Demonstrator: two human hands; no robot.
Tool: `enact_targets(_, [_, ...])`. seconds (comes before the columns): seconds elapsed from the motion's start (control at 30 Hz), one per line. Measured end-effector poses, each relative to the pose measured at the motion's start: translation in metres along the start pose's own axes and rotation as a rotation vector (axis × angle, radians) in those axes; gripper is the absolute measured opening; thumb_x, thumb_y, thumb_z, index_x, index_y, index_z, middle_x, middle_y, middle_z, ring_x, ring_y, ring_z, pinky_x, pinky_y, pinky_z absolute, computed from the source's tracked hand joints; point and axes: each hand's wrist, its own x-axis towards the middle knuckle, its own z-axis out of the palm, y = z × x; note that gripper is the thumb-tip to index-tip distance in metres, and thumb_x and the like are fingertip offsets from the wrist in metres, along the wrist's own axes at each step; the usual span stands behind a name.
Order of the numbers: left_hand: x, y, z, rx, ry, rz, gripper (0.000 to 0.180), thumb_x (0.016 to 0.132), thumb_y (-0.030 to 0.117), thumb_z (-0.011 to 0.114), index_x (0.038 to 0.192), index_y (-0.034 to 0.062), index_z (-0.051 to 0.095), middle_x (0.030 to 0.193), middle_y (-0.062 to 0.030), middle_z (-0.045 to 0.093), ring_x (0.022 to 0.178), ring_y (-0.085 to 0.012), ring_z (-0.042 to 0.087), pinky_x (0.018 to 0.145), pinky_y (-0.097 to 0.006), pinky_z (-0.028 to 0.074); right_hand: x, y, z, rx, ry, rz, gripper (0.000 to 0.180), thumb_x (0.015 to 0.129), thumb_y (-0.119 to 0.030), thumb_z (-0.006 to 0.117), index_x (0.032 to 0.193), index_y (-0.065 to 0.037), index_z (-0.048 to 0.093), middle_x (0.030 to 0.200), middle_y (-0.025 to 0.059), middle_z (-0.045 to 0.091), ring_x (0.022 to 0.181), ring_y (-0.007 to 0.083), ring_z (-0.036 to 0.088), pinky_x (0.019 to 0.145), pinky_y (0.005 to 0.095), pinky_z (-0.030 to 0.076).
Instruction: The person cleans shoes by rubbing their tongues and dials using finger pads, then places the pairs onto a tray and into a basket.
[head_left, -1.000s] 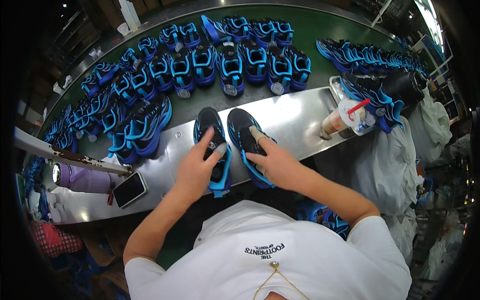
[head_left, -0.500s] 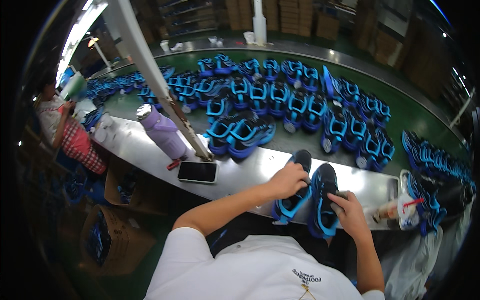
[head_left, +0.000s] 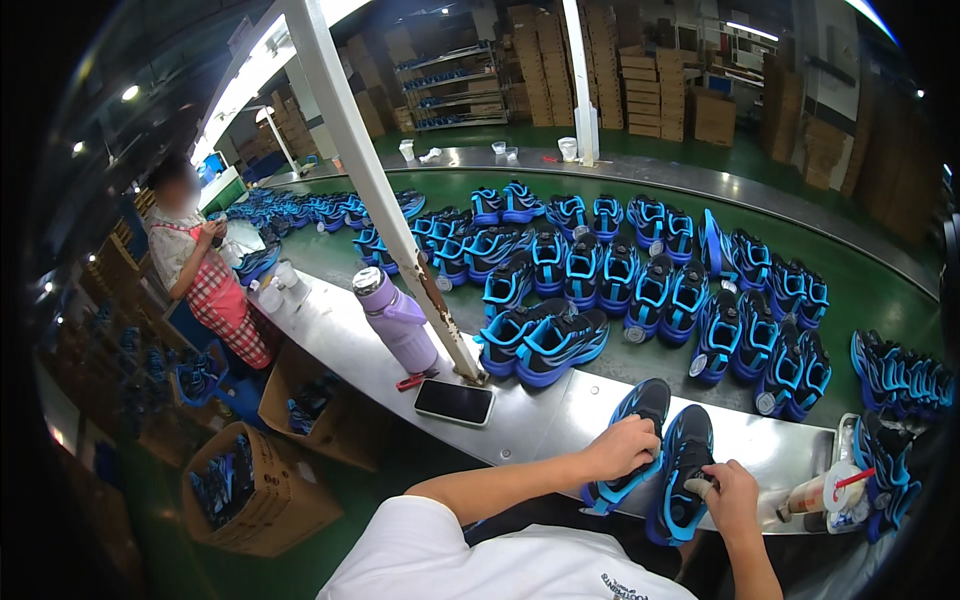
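Observation:
Two black and blue sneakers stand side by side at the near edge of the metal table, toes pointing away from me. My left hand (head_left: 625, 447) is closed over the opening of the left sneaker (head_left: 648, 402), its fingers curled at the laces. On the right sneaker (head_left: 688, 440), my right hand (head_left: 724, 492) is closed with fingertips pinched at the lace and tongue area. Something pale covers one of its fingers. What lies under the fingertips is too small to make out.
A phone (head_left: 455, 401), a red cutter (head_left: 416, 380) and a purple bottle (head_left: 398, 325) sit left of a white post (head_left: 375, 180). Rows of sneakers (head_left: 580, 265) fill the green belt beyond. At right stands a drink cup (head_left: 815, 492). A co-worker (head_left: 205, 265) stands far left near cartons (head_left: 265, 500).
The view has tilted up and turned left, so things sit lower and further right. My right fingers have drawn closer together at the right sneaker's laces; the left hand stays on its sneaker.

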Motion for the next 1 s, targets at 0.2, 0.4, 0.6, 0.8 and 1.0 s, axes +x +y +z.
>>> enact_targets(0.2, [0.018, 0.011, 0.001, 0.224, -0.13, 0.105, 0.011, 0.076, 0.014, 0.067, 0.085, 0.0079, 0.066, 0.095, -0.008, 0.058, 0.09, -0.0304, 0.052, 0.079, -0.039, 0.045, -0.002, 0.013, -0.019, 0.07, -0.125, -0.088, 0.03, 0.071, -0.02, 0.075, 0.1, -0.012, 0.071, 0.072, 0.0119, 0.055, 0.068, 0.0318, 0.056, 0.065, 0.0406, 0.047])
enact_targets(0.4, [0.001, 0.013, -0.023, 0.092, 0.13, -0.135, 0.027, 0.071, 0.007, 0.072, 0.098, 0.0051, 0.065, 0.102, -0.0149, 0.06, 0.092, -0.0343, 0.059, 0.08, -0.039, 0.049, 0.025, 0.018, 0.001, 0.1, -0.227, -0.095, 0.028, 0.078, -0.023, 0.068, 0.104, -0.013, 0.067, 0.089, 0.0128, 0.06, 0.088, 0.0322, 0.061, 0.074, 0.0405, 0.049])
enact_targets(0.6, [0.0, -0.005, -0.019, -0.029, 0.001, 0.054, 0.016, 0.076, 0.011, 0.067, 0.091, 0.0051, 0.066, 0.091, -0.0124, 0.063, 0.085, -0.0319, 0.06, 0.074, -0.04, 0.048, 0.007, -0.002, -0.007, -0.123, -0.234, 0.03, 0.031, 0.081, -0.036, 0.062, 0.105, -0.017, 0.068, 0.09, 0.0124, 0.062, 0.086, 0.032, 0.062, 0.073, 0.0409, 0.05])
enact_targets(0.8, [-0.004, 0.014, 0.001, -0.085, 0.081, -0.062, 0.026, 0.078, 0.014, 0.068, 0.101, 0.0062, 0.06, 0.096, -0.0122, 0.055, 0.093, -0.0322, 0.056, 0.081, -0.038, 0.046, -0.012, 0.011, -0.013, 0.033, -0.17, 0.022, 0.032, 0.073, -0.026, 0.076, 0.103, -0.017, 0.071, 0.078, 0.0126, 0.056, 0.075, 0.0293, 0.059, 0.068, 0.0368, 0.048])
enact_targets(1.0, [0.005, 0.015, -0.019, 0.119, 0.044, -0.013, 0.026, 0.071, 0.009, 0.07, 0.097, 0.0038, 0.065, 0.092, -0.0151, 0.062, 0.088, -0.0316, 0.059, 0.085, -0.043, 0.045, 0.01, 0.004, -0.023, 0.002, -0.295, -0.031, 0.035, 0.076, -0.028, 0.07, 0.107, -0.011, 0.068, 0.088, 0.0158, 0.062, 0.089, 0.0327, 0.057, 0.079, 0.0413, 0.046])
